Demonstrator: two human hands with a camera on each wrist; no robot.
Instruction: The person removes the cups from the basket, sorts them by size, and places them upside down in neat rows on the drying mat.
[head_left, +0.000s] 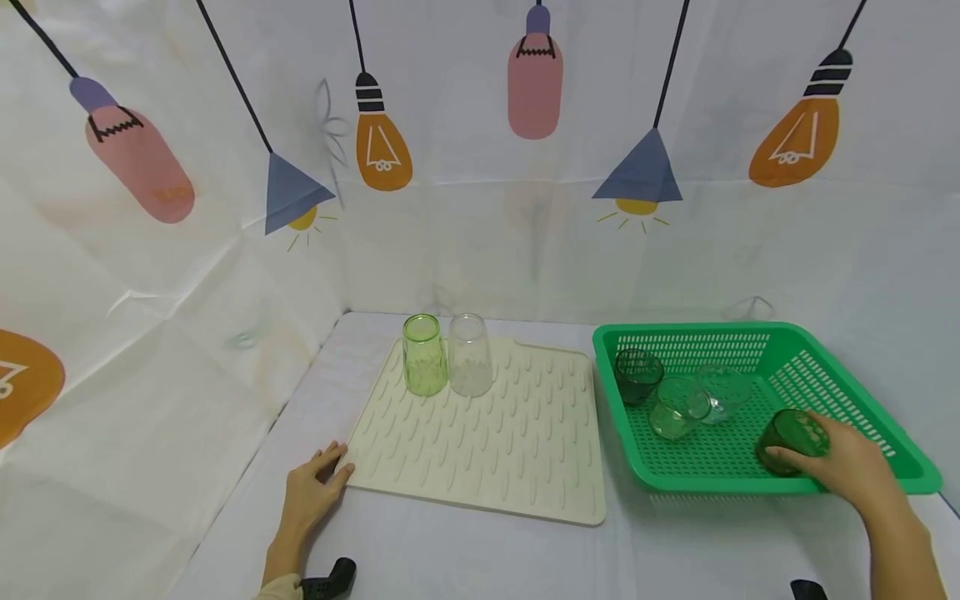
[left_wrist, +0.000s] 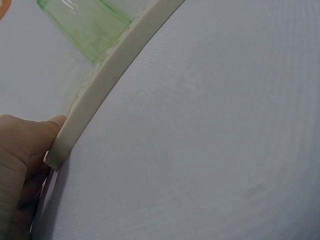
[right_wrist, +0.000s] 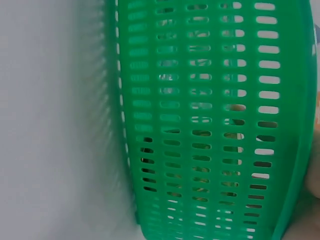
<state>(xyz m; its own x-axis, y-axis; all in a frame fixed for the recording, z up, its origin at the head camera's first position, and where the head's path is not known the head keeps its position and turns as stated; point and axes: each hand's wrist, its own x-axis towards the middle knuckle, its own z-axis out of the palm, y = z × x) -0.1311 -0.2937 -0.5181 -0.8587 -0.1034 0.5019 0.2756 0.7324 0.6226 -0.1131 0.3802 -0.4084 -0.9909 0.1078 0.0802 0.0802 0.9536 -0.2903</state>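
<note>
My right hand (head_left: pixel 851 462) reaches over the front rim of the green basket (head_left: pixel 626 454) and grips a dark green glass (head_left: pixel 783 429) inside it. Its fingers lie around the far side, with the thumb nearer me. In the right wrist view, the perforated basket wall (right_wrist: pixel 290 150) hides most of the glass. My left hand (head_left: pixel 315 492) touches the front left corner of the cream drying mat (head_left: pixel 480 454), its thumb at the edge. Upright at the mat's back left are a light green glass (head_left: pixel 424 358) and a clear glass (head_left: pixel 470 358), side by side.
Several other glasses are in the basket: a dark one (head_left: pixel 637 375), a pale green one (head_left: pixel 675 408) and a clear one (head_left: pixel 723 392). A white cloth (head_left: pixel 480 558) covers the table. Behind it hangs a patterned white curtain (head_left: pixel 465 242).
</note>
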